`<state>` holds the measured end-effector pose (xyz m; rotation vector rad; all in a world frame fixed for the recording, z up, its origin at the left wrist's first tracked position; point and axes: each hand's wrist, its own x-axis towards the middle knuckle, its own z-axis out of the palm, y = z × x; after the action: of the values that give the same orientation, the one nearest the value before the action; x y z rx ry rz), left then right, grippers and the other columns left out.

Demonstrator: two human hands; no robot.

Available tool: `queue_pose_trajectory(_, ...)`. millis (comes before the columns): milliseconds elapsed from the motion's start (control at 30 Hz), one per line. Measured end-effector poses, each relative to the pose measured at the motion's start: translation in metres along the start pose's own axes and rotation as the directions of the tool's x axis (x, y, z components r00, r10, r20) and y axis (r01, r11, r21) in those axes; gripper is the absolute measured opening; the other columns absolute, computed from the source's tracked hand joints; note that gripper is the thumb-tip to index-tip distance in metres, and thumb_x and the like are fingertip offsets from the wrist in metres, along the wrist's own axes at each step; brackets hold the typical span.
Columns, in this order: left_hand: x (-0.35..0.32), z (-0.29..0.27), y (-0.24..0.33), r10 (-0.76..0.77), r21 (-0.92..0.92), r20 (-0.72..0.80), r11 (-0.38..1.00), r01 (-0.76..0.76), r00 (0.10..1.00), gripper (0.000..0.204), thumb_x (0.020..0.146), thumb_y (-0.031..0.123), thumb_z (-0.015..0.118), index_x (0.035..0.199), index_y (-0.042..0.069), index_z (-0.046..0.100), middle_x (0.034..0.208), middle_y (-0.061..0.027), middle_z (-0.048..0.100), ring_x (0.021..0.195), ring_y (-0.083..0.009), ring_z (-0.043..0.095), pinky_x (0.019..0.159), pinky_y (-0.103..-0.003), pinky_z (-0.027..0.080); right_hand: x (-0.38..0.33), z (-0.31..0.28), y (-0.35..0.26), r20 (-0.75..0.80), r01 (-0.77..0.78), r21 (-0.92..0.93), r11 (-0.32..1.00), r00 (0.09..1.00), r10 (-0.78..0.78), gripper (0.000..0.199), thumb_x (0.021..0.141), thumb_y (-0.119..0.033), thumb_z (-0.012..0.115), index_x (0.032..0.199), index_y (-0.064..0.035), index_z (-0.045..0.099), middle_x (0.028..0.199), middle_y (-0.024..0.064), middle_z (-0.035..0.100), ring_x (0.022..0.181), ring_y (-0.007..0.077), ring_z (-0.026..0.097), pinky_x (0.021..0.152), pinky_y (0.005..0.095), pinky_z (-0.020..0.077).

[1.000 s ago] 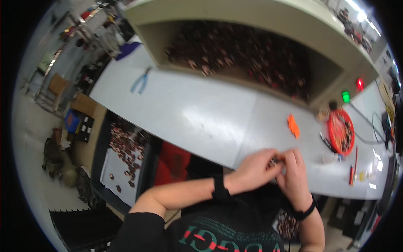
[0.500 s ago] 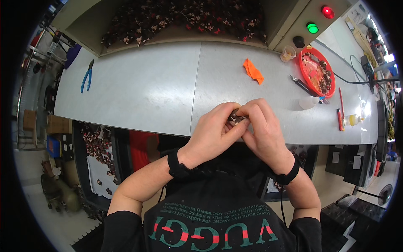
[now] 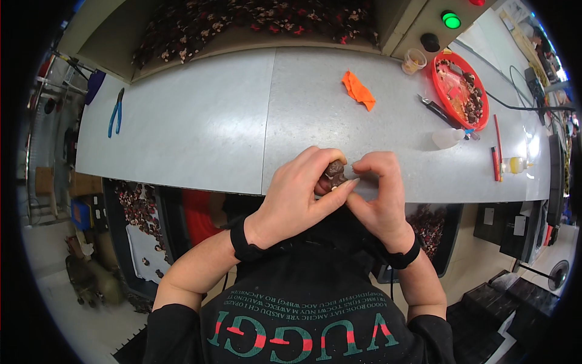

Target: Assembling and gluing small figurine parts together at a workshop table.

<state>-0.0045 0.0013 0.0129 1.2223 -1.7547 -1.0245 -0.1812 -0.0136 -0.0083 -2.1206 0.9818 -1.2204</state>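
Observation:
Over the near edge of the grey worktable [image 3: 200, 121], my left hand [image 3: 291, 191] holds a small dark brown figurine [image 3: 335, 170] with a rounded head. Its fingers curl behind the piece and the thumb presses along the lower side. Close by on the right is my right hand [image 3: 383, 194], its thumb and forefinger parted with nothing visible between them. The thumbs of both hands are near each other below the figurine. Part of the figurine is covered by my left fingers.
Many similar dark pieces fill a box [image 3: 254, 53] at the back. Rightward are a red tray [image 3: 461, 59], a plastic cup [image 3: 413, 62], a craft knife [image 3: 439, 111] and a white bottle [image 3: 447, 139]. An orange cloth [image 3: 359, 91] and blue-handled cutters [image 3: 115, 115] lie farther out.
My right hand has come off the figurine and its fingers have spread. The figurine now shows more of itself in my left hand. The whole view has shifted slightly.

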Motion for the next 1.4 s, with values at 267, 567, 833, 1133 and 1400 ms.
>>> queue_pose_trajectory(267,0.0,0.004,-0.005,0.067,0.088,-0.037,0.994,-0.063,0.997,0.027,0.085,0.015,0.07,0.105,0.003,0.057,0.084,-0.0064,0.055,0.06,-0.0119,0.061,0.053,-0.024,0.048,-0.001,0.004,0.001,-0.003,-0.006,0.015,1.0,1.0,0.006,0.046,0.061,0.008,0.071,0.103,-0.0046,0.055,0.095,0.0094,0.056,0.084,0.0252,0.058,0.068,0.0331,0.0507)
queue_pose_trajectory(567,0.0,0.003,-0.004,0.053,0.091,-0.039,0.995,-0.05,0.998,0.027,0.083,0.013,0.072,0.104,0.004,0.058,0.082,-0.0049,0.054,0.062,-0.0123,0.058,0.054,-0.024,0.047,0.0,0.006,0.001,-0.011,0.016,-0.004,1.0,1.0,-0.016,0.046,0.061,0.006,0.074,0.102,-0.0047,0.056,0.094,0.0087,0.057,0.083,0.0247,0.059,0.068,0.0332,0.0515)
queue_pose_trajectory(833,-0.006,-0.02,-0.011,0.024,-0.119,0.166,0.993,-0.004,0.986,0.037,0.085,0.019,0.071,0.116,0.005,0.056,0.096,-0.006,0.056,0.081,-0.0141,0.057,0.071,-0.027,0.048,0.0,0.001,-0.001,-0.072,-0.036,0.108,0.993,0.996,0.044,0.043,0.068,-0.001,0.08,0.102,-0.0057,0.054,0.093,0.0083,0.057,0.081,0.0238,0.058,0.069,0.0315,0.0503)
queue_pose_trajectory(1133,-0.01,-0.026,-0.014,-0.024,-0.506,0.264,0.848,0.16,0.964,0.047,0.092,0.031,0.065,0.128,0.006,0.048,0.112,-0.0057,0.055,0.104,-0.0151,0.055,0.094,-0.032,0.045,-0.005,-0.003,0.003,-0.123,-0.068,0.184,0.981,0.988,0.092,0.043,0.071,-0.009,0.082,0.102,-0.0063,0.052,0.092,0.0071,0.055,0.081,0.0197,0.056,0.068,0.0298,0.0475)
queue_pose_trajectory(1400,-0.009,-0.028,-0.01,-0.097,-0.515,0.242,0.831,0.213,0.965,0.068,0.09,0.058,0.057,0.129,0.004,0.044,0.114,-0.0123,0.058,0.106,-0.0211,0.058,0.094,-0.034,0.044,-0.001,-0.003,0.001,-0.15,-0.059,0.213,0.975,0.984,0.092,0.023,0.08,-0.003,0.07,0.096,-0.004,0.053,0.088,0.0078,0.056,0.079,0.0195,0.056,0.067,0.0296,0.046)
